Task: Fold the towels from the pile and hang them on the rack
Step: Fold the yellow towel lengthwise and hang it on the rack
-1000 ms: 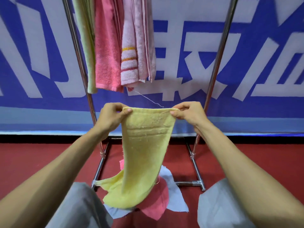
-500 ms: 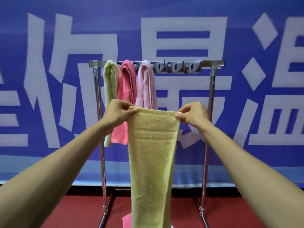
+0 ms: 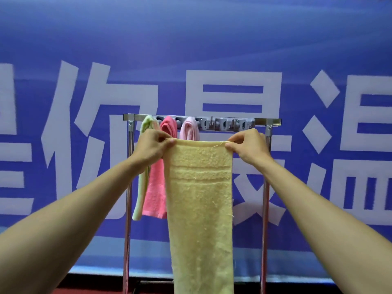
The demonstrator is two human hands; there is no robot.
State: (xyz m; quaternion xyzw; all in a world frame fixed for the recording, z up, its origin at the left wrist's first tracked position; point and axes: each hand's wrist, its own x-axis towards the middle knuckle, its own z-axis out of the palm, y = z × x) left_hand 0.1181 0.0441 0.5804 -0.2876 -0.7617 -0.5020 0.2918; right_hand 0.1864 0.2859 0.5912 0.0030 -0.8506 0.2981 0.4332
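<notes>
The left hand (image 3: pixel 151 145) and right hand (image 3: pixel 247 146) pinch the yellow towel's (image 3: pixel 200 209) top corners — mid-frame. Behind it stands the metal rack (image 3: pixel 269 122) — green towel (image 3: pixel 141 187), pink towel (image 3: pixel 156 194) and pale pink towel (image 3: pixel 189 129) hang there.

Bright even light; slight blur, wide-angle distortion.

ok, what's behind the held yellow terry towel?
The pale pink towel hangs on the chrome rack behind the yellow terry towel; only its top shows, the rest is covered.
</notes>
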